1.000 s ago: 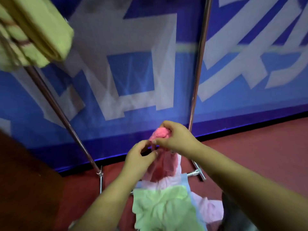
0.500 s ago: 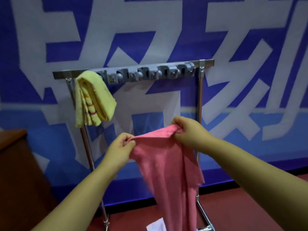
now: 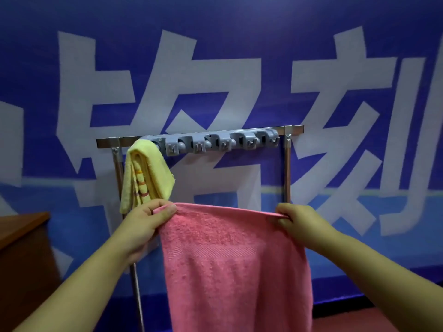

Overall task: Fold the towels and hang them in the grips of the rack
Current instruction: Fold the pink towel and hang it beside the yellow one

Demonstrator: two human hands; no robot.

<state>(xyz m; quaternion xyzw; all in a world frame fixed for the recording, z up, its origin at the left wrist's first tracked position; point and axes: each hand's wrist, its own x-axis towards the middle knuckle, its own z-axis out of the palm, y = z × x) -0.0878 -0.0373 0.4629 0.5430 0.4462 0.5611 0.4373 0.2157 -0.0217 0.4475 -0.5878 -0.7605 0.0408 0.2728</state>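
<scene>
A pink towel hangs spread flat in front of me, held by its two top corners. My left hand pinches the left corner, and my right hand pinches the right corner. Behind it stands a metal rack whose top bar carries a row of grey grips. A folded yellow towel hangs from the leftmost grip, just above my left hand. The other grips hold nothing.
A blue wall banner with large white characters fills the background. A brown wooden cabinet stands at the left. The red floor shows at the lower right.
The pink towel came up from the pile on the floor. My hands moved apart and stretched its top edge out wide. My view rose to the rack's top bar.
</scene>
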